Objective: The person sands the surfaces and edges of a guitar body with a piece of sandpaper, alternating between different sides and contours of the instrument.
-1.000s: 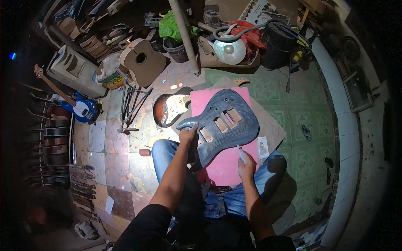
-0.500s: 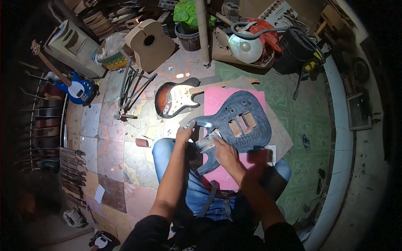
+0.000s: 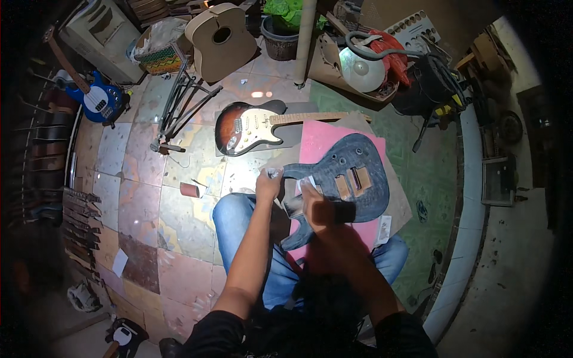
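A dark grey electric guitar body with bare-wood cavities lies tilted across my lap on a pink sheet. My left hand is closed at the tip of its upper horn, a pale glint showing by the fingertips. My right hand is over the body near the neck pocket. Its fingers press a small whitish piece, paper or cloth, to the surface. Shadow covers part of that hand and its forearm.
Beyond the body lies a sunburst electric guitar on the tiled floor. A folding metal stand, an unfinished acoustic body and a blue bass stand left of it. A reddish-brown sandpaper roll lies near my left knee. A cardboard box is at the back.
My right hand has shifted slightly toward me and left on the guitar body, and more of the whitish piece shows. My left hand stays at the horn. The whole view has shifted slightly.
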A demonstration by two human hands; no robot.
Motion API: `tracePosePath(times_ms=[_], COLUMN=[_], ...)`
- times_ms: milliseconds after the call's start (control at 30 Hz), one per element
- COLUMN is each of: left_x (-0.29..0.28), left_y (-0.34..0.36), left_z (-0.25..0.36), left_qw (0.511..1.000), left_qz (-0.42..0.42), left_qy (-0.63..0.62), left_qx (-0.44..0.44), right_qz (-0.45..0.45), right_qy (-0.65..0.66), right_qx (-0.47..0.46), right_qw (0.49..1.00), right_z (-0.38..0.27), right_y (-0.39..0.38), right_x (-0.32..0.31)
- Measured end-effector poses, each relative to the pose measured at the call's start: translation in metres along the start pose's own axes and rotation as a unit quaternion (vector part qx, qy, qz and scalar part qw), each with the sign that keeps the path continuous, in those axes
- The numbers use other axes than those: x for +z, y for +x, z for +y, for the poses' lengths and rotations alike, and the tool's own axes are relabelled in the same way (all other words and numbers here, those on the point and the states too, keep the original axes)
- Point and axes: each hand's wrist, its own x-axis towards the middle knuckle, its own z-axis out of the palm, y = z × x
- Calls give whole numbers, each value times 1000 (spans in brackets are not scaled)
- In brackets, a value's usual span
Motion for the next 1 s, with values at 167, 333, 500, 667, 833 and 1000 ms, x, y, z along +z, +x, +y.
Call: tracePosePath(times_ms=[167,333,500,667,833,1000], left_x=[0,3,-2,4,8,5], left_y=[-5,2,-5,-4,-7,-1], left_z=[5,-2,4,10,6,1], left_qw=[1000,999,1000,1000,997,997], left_qz=[-5,-11,1,5,48,49], left_qy=[9,-13,3,20,51,53], left_qx=[-22,-29,-16,-4,22,8], right_qz=[-91,-44,-1,-28,-7,-68], right_qy=[-85,-63,-37,-78,-30,-73], right_qx=[51,34,-8,6,-7,54], right_qw=[991,996,999,997,1000,994], right_z=[3,-1,-8,0,2,-7], right_y=[-9,8,0,14,-2,10], right_x=[-2,-3,-5,1,3,0])
